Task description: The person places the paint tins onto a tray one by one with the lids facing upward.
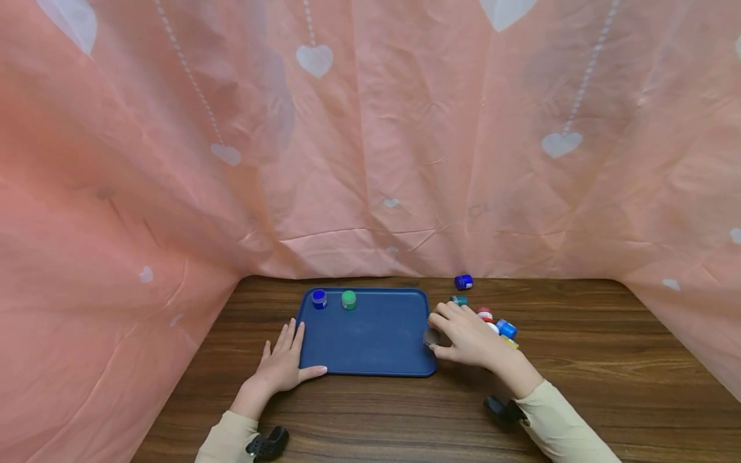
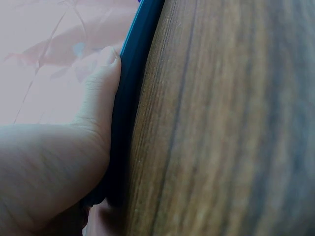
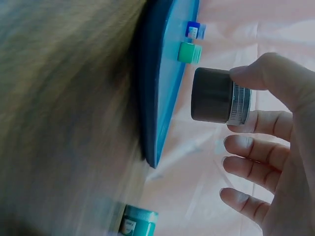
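Pink cloth printed with white hearts [image 1: 314, 60] is hung around a brown wood-grain table [image 1: 370, 418], on which a blue tray [image 1: 370, 347] is set. Two jars are held by the tray, both upright near its far edge: a dark blue jar [image 1: 319, 299] at the far left corner and a green jar [image 1: 348, 300] just to the right of it. To the right of the tray, on the table, more jars are gathered: another dark blue one [image 1: 464, 281] beyond the rest, a teal one [image 1: 458, 300], a red one [image 1: 485, 314], a white one [image 1: 493, 328], a bright blue one [image 1: 506, 328] and a yellow one [image 1: 511, 343], the last few partly hidden by the right hand [image 1: 469, 335]. Between that hand's thumb and index finger a dark jar [image 3: 212, 95] is pinched by its clear, ribbed lid [image 3: 239, 104]; the other fingers are spread apart, clear of it. This dark jar is held at the tray's right edge, its base turned down and a gap shown between it and the tray. By the left hand [image 1: 279, 368], nothing is gripped: its fingers are extended along the tray's left edge, and its thumb is laid against the near rim.
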Tool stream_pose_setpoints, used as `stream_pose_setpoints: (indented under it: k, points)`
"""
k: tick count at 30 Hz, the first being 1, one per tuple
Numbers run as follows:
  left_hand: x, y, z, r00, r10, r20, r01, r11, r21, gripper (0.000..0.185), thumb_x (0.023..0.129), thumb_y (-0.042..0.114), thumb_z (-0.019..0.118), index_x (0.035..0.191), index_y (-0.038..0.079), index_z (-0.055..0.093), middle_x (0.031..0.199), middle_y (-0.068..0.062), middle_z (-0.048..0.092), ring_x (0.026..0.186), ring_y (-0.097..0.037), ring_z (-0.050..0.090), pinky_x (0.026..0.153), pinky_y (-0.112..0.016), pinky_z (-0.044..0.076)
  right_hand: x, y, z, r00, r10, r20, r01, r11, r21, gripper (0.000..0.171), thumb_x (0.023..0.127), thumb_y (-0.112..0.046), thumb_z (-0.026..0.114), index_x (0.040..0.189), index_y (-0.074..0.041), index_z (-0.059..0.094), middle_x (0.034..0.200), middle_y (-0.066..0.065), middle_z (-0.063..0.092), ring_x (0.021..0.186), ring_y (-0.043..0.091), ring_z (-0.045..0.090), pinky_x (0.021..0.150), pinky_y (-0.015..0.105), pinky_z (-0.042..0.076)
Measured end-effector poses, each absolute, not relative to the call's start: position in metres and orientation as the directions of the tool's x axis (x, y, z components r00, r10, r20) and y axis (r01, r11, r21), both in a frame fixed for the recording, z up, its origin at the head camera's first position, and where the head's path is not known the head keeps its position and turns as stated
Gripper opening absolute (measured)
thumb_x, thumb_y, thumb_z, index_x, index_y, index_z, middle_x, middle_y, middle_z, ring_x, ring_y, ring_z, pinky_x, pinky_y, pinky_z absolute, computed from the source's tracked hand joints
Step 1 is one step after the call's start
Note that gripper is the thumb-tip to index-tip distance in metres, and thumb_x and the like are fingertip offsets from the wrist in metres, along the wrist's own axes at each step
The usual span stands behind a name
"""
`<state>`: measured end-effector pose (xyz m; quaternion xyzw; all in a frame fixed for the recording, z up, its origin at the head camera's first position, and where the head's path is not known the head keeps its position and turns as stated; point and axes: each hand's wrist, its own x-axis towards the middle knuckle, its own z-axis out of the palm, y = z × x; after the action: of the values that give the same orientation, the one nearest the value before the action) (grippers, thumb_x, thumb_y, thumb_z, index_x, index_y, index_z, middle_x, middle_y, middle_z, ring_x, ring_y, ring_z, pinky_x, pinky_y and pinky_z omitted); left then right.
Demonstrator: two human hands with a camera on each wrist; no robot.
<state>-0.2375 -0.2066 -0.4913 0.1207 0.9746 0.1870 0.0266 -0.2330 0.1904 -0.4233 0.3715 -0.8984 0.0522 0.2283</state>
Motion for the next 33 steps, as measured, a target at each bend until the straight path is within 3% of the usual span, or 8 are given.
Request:
stream_pose_setpoints:
  k: [13, 33]
  points:
    - [-0.238, -0.207, -0.491, -0.970, 0.244, -0.014, 0.222, 0.906, 0.361, 0.118, 0.076, 0.072, 0.063, 0.157, 0.003, 0.011, 0.164, -0.021, 0.004, 0.152, -0.040, 0.005, 0.111, -0.074, 0.007, -0.257, 0.163, -0.418, -0.671, -0.633, 0.386, -0.666, 0.743, 0.059, 0.028, 0.082, -0.038, 0.076, 0.096, -0.016, 0.064, 0.091, -0.002, 0.053, 0.085, 0.016, 0.048, 0.067, 0.029, 0.037]
    - [-0.238, -0.205, -0.490, -0.970, 0.242, -0.024, 0.217, 0.905, 0.366, 0.117, 0.077, 0.072, 0.063, 0.157, 0.003, 0.012, 0.164, -0.022, 0.004, 0.152, -0.040, 0.005, 0.111, -0.074, 0.006, -0.301, 0.131, -0.425, -0.718, -0.624, 0.309, -0.632, 0.770, 0.087, 0.030, 0.082, -0.038, 0.077, 0.099, -0.015, 0.065, 0.092, 0.002, 0.053, 0.086, 0.021, 0.051, 0.066, 0.033, 0.039]
